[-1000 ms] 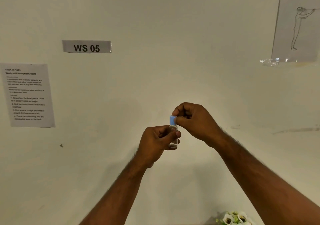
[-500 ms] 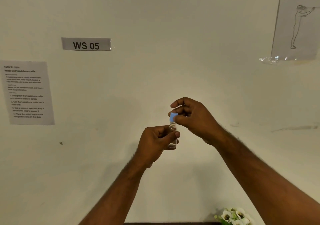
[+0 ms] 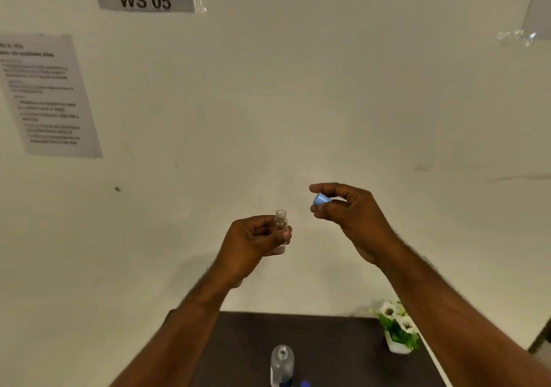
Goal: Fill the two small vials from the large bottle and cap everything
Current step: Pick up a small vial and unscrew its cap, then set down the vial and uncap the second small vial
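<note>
- One small vial (image 3: 281, 225), uncapped
- One blue cap (image 3: 320, 199)
- One large clear bottle (image 3: 282, 364) on the near table
- One flower pot (image 3: 398, 331) at right
- Three papers on the far wall
- Two hands

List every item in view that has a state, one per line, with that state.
Small clear plastic vial: uncapped, upright, gripped by the left hand.
Light blue screw cap: off, pinched in the right hand.
Large clear bottle on the dark table: standing; cap state unclear.
</note>
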`<state>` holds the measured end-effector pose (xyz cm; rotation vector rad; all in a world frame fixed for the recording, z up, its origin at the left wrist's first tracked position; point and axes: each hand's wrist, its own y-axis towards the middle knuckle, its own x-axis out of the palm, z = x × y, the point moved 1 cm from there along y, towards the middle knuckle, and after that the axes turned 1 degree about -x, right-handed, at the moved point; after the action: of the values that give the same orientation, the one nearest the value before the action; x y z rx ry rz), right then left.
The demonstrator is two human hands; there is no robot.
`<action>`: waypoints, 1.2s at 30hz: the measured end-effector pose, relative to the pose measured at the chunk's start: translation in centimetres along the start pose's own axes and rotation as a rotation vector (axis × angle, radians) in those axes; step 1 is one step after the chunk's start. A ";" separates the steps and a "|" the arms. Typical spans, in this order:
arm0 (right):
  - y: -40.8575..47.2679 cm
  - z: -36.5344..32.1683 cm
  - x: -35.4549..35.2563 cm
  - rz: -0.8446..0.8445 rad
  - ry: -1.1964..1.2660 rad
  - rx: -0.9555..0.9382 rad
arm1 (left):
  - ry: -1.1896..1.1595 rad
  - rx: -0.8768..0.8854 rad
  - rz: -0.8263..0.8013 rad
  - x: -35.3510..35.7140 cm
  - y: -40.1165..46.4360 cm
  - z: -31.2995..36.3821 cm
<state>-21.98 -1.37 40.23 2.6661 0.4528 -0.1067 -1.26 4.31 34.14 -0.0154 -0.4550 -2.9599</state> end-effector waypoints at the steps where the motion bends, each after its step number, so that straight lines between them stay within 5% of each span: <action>1: -0.9 1.5 0.7 -0.003 0.003 0.033 | 0.003 -0.034 0.010 -0.6 -0.8 -1.3; 14: -13.0 18.1 10.6 -0.215 -0.225 0.360 | 0.133 -0.350 0.113 -8.2 -12.8 -18.0; 28: -22.4 33.8 17.7 -0.451 -0.700 0.606 | 0.403 -0.676 -0.075 -9.7 -18.9 -32.8; 36: -24.0 37.8 18.3 -0.502 -0.757 0.673 | 0.473 -0.698 -0.153 -9.2 -20.6 -37.4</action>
<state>-12.80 8.33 -6.25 2.7349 0.9139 -1.5882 5.28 13.82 -8.00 0.6428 0.6560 -2.9489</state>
